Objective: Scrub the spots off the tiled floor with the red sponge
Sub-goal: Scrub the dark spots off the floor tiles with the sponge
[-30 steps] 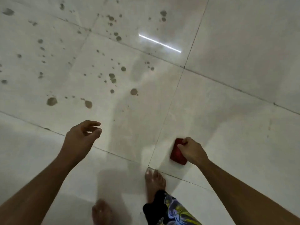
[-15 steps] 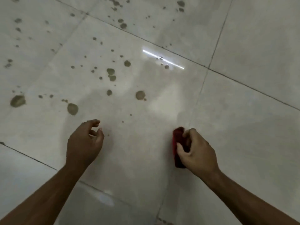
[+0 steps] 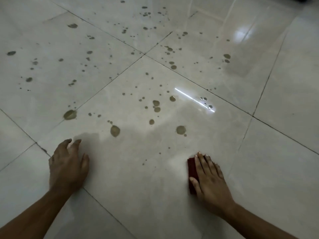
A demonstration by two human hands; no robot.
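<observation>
The red sponge [image 3: 192,171] lies flat on the pale tiled floor [image 3: 138,187], with my right hand [image 3: 209,181] pressed on top of it, fingers stretched forward; only its left strip shows. My left hand [image 3: 68,163] rests palm down on the floor at the lower left, fingers apart, holding nothing. Brown spots dot the tiles ahead: a large one [image 3: 115,130] just beyond my left hand, another [image 3: 181,130] ahead of the sponge, a bigger blot [image 3: 69,114] on a grout line, and several smaller ones farther off.
Dark grout lines [image 3: 144,55] cross the floor diagonally. A bright streak of reflected light [image 3: 194,99] lies on the centre tile, and a wider glare [image 3: 243,32] sits at the upper right. The tiles on the right carry few spots.
The view has dropped closer to the floor and forward. My right hand has flattened the sponge onto the tile. My left hand has come down onto the floor. My feet have left the view.
</observation>
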